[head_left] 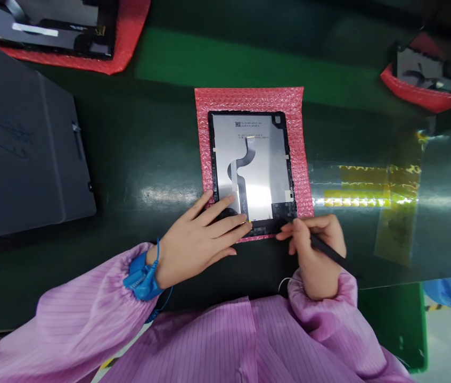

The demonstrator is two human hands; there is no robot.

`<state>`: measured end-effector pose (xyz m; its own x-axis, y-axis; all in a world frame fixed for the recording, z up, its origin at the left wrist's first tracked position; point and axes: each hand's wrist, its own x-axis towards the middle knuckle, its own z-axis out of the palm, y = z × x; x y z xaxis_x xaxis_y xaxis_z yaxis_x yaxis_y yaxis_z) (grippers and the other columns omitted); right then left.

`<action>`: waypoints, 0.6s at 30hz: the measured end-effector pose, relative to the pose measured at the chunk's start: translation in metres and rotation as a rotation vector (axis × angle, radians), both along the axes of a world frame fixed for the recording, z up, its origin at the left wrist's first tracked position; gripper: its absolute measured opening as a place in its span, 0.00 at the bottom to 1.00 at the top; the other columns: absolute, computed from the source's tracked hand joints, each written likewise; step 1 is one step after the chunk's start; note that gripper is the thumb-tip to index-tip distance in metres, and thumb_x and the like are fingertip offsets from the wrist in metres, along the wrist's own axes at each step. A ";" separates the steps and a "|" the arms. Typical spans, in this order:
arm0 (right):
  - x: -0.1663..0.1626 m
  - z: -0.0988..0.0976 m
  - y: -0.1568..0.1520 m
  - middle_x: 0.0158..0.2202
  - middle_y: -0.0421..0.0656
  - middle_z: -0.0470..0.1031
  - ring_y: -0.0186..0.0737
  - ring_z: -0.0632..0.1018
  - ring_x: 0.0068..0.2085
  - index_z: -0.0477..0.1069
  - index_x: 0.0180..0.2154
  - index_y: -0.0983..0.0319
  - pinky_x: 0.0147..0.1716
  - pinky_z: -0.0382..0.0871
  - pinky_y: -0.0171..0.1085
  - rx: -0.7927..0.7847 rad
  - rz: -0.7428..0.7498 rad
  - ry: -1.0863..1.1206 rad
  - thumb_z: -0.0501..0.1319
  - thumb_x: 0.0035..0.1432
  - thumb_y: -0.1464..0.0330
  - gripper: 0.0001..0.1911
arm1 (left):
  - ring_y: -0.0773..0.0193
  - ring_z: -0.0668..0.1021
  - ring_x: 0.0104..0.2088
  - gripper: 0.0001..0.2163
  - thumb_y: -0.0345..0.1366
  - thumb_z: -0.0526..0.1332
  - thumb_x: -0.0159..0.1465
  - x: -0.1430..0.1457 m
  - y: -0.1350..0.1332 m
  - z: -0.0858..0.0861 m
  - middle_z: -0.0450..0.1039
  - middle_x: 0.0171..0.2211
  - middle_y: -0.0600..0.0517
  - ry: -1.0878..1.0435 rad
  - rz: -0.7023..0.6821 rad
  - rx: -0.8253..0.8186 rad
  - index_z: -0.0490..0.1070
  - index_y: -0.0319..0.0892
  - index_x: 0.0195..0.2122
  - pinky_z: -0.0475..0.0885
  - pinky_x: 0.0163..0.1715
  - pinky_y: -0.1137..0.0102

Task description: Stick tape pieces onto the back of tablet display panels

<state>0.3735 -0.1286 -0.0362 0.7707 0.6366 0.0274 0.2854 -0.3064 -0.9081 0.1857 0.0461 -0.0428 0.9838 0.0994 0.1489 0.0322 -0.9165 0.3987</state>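
Note:
A tablet screen assembly with a silver back, black frame and a curved grey ribbon cable lies on a sheet of pink bubble wrap. My left hand rests flat over its lower left corner, fingers spread. Between the fingers of my right hand is a slim black pen-like tool. Its tip is at the lower right of the frame, near the black strip; the exact contact point is hidden. A blue wrist strap with a coiled cord is around my left wrist.
A large dark grey case stands at the left. Other screen assemblies on red bubble wrap lie at the upper left and upper right. Yellow tape strips are stuck to the table at the right. A green bin is below.

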 end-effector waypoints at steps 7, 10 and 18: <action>0.083 -0.013 -0.025 0.62 0.53 0.77 0.61 0.71 0.68 0.72 0.45 0.57 0.64 0.60 0.63 -0.270 0.250 -0.707 0.57 0.72 0.54 0.14 | 0.40 0.54 0.75 0.27 0.41 0.60 0.73 0.018 0.006 -0.003 0.60 0.73 0.48 -0.019 -0.042 0.109 0.59 0.54 0.73 0.55 0.72 0.46; 0.107 -0.022 -0.031 0.63 0.54 0.75 0.59 0.72 0.67 0.69 0.44 0.57 0.63 0.61 0.61 -0.319 0.296 -0.810 0.54 0.74 0.56 0.13 | 0.38 0.55 0.75 0.27 0.41 0.58 0.74 0.034 0.025 -0.004 0.54 0.75 0.46 0.010 0.002 0.149 0.56 0.58 0.74 0.59 0.70 0.45; 0.104 -0.015 -0.027 0.64 0.50 0.76 0.55 0.72 0.68 0.69 0.45 0.55 0.61 0.65 0.57 -0.307 0.293 -0.804 0.57 0.73 0.62 0.05 | 0.27 0.46 0.75 0.31 0.47 0.56 0.73 0.159 0.149 -0.011 0.45 0.77 0.37 -0.107 0.610 -0.026 0.55 0.45 0.75 0.44 0.68 0.31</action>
